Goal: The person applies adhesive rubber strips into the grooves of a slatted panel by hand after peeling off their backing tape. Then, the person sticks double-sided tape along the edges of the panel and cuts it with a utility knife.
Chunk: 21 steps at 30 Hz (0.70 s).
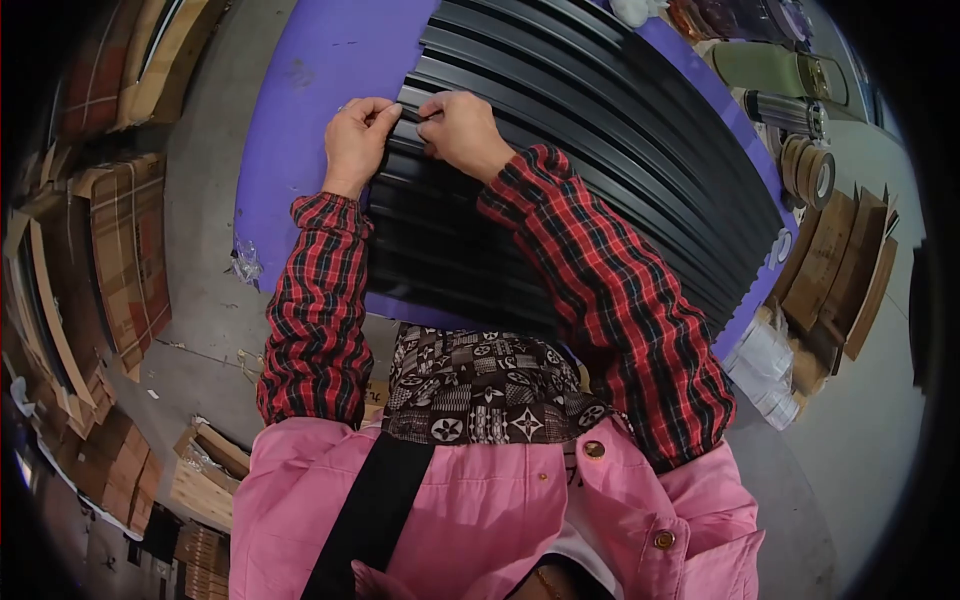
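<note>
Long black ribbed strips [620,140] lie side by side on a purple-covered table [290,130]. At their left ends, my left hand [358,140] is closed in a pinch, thumb against fingers. My right hand [462,130] is just to its right over the strips, its fingers also pinched together. The two hands are close but apart. Whatever is between the fingertips of either hand is too small to make out. Both forearms wear red and black checked sleeves.
Tape rolls [808,172] and a green cylindrical roll [770,72] sit past the table's right edge. Flattened cardboard [835,260] and clear plastic wrap [765,365] are at the right. Cardboard boxes [125,250] stand on the floor at the left.
</note>
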Motion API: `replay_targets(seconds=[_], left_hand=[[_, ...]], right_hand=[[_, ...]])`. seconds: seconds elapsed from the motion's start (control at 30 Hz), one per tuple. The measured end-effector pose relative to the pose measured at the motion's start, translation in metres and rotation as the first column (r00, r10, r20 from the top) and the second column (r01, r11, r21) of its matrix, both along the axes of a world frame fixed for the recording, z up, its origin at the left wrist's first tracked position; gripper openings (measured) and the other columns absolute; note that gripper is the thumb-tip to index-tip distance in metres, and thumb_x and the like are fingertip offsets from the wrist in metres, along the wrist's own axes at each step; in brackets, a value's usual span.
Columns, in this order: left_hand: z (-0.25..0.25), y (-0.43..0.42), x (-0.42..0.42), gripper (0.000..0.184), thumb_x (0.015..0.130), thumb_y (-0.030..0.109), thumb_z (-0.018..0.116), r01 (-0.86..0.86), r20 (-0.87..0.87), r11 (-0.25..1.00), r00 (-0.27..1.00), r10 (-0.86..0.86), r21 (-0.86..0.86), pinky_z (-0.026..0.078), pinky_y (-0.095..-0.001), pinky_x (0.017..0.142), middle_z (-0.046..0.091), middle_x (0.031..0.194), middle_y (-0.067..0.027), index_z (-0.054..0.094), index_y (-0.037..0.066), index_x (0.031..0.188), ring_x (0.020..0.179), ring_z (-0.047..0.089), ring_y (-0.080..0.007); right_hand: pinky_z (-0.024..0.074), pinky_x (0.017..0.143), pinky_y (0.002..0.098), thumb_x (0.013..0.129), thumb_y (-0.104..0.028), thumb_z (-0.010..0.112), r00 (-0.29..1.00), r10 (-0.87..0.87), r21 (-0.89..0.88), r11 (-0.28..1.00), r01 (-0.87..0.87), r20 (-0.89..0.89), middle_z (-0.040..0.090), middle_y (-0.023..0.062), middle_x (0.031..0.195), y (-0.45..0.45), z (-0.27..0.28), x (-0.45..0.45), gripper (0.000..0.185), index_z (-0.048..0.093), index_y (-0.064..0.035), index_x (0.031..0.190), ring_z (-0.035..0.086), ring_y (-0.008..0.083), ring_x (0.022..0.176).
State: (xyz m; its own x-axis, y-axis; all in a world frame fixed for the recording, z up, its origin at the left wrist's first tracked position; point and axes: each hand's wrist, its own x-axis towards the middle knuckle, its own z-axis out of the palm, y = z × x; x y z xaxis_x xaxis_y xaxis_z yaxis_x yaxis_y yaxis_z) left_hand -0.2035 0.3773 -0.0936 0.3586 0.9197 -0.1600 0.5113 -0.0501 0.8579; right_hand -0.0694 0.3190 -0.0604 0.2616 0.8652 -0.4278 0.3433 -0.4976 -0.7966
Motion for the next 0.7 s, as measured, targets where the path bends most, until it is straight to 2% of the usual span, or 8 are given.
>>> replay_targets(seconds=[0.03, 0.07, 0.13, 0.33, 0.47, 0.6, 0.67, 0.7], left_hand=[[0.001, 0.002, -0.001, 0.018, 0.071, 0.021, 0.061, 0.013, -0.038, 1.0, 0.999, -0.013, -0.009, 0.041, -0.0257, 0.056, 0.056, 0.068, -0.0051, 0.061, 0.004, 0.075, 0.06, 0.053, -0.0149], [-0.003, 0.005, -0.004, 0.018, 0.071, 0.021, 0.061, 0.023, -0.036, 1.0, 0.999, -0.023, -0.007, 0.041, -0.0257, 0.056, 0.056, 0.068, -0.0051, 0.061, 0.004, 0.075, 0.06, 0.053, -0.0149], [-0.018, 0.011, -0.007, 0.018, 0.071, 0.021, 0.061, 0.027, 0.055, 0.999, 0.998, -0.026, -0.028, 0.041, -0.025, 0.056, 0.057, 0.066, -0.0053, 0.061, 0.003, 0.076, 0.059, 0.053, -0.0137], [-0.019, 0.018, -0.01, 0.018, 0.074, 0.017, 0.06, 0.088, 0.196, 0.972, 0.979, -0.045, -0.216, 0.037, -0.0187, 0.053, 0.053, 0.064, 0.0033, 0.059, -0.001, 0.076, 0.059, 0.045, -0.0038], [0.004, -0.028, 0.01, 0.016, 0.075, 0.017, 0.06, 0.122, 0.096, 0.96, 0.99, -0.101, -0.251, 0.033, -0.0169, 0.052, 0.052, 0.066, 0.0044, 0.059, 0.002, 0.079, 0.058, 0.043, -0.0031], [0.005, -0.028, 0.003, 0.015, 0.076, 0.018, 0.06, 0.16, 0.099, 0.945, 0.986, -0.137, -0.286, 0.03, -0.0172, 0.05, 0.049, 0.064, 0.0057, 0.059, 0.004, 0.08, 0.055, 0.039, -0.0026], [0.005, -0.027, 0.001, 0.015, 0.076, 0.018, 0.059, 0.194, 0.101, 0.94, 0.98, -0.172, -0.282, 0.03, -0.0174, 0.05, 0.048, 0.063, 0.0058, 0.059, 0.004, 0.08, 0.054, 0.038, -0.0025], [0.007, -0.03, 0.002, 0.014, 0.076, 0.018, 0.059, 0.172, 0.084, 0.945, 0.985, -0.154, -0.28, 0.029, -0.0174, 0.05, 0.048, 0.063, 0.0056, 0.059, 0.004, 0.08, 0.054, 0.038, -0.0025]], right_hand=[[0.0467, 0.052, 0.0269, 0.068, -0.003, 0.055, 0.996, 0.082, 0.049, 0.996, -0.08, -0.038, 0.058, 0.0123, 0.061, -0.01, 0.007, 0.004, 0.017, 0.056, 0.0039, 0.084, 0.059, 0.0152, 0.051], [0.0467, 0.056, 0.0298, 0.069, -0.003, 0.055, 0.956, 0.196, 0.055, 0.975, -0.213, 0.218, 0.058, 0.0144, 0.066, -0.022, 0.01, 0.011, 0.027, 0.052, 0.0019, 0.095, 0.059, 0.0216, 0.056], [0.0458, 0.059, 0.0325, 0.07, -0.003, 0.053, 0.851, 0.271, 0.102, 0.931, -0.35, 0.45, 0.057, 0.0144, 0.07, -0.061, 0.012, 0.037, 0.025, 0.053, -0.002, 0.095, 0.057, 0.0288, 0.064], [0.0449, 0.058, 0.0356, 0.067, 0.001, 0.049, 0.764, 0.099, 0.06, 0.982, -0.178, 0.637, 0.052, 0.0094, 0.078, -0.201, 0.033, 0.13, 0.031, 0.053, -0.0085, 0.096, 0.055, 0.0291, 0.067], [0.0446, 0.057, 0.0333, 0.065, 0.003, 0.05, 0.69, -0.078, 0.135, 0.991, -0.028, 0.72, 0.052, 0.0082, 0.078, -0.334, 0.031, 0.196, 0.034, 0.053, -0.0088, 0.097, 0.055, 0.0262, 0.068], [0.0433, 0.063, 0.0323, 0.077, -0.007, 0.05, 0.796, -0.35, 0.285, 0.93, 0.232, 0.493, 0.054, 0.0114, 0.08, -0.381, 0.036, 0.216, 0.015, 0.054, -0.0047, 0.091, 0.054, 0.0275, 0.073], [0.0434, 0.063, 0.0316, 0.076, -0.008, 0.052, 0.801, -0.343, 0.296, 0.93, 0.217, 0.49, 0.055, 0.0123, 0.079, -0.396, 0.03, 0.221, 0.014, 0.055, -0.0042, 0.089, 0.054, 0.0278, 0.073], [0.0438, 0.058, 0.0269, 0.075, -0.008, 0.055, 0.796, -0.461, 0.306, 0.882, 0.359, 0.393, 0.056, 0.0092, 0.072, -0.399, 0.028, 0.219, 0.012, 0.056, -0.0019, 0.084, 0.055, 0.0205, 0.064]])
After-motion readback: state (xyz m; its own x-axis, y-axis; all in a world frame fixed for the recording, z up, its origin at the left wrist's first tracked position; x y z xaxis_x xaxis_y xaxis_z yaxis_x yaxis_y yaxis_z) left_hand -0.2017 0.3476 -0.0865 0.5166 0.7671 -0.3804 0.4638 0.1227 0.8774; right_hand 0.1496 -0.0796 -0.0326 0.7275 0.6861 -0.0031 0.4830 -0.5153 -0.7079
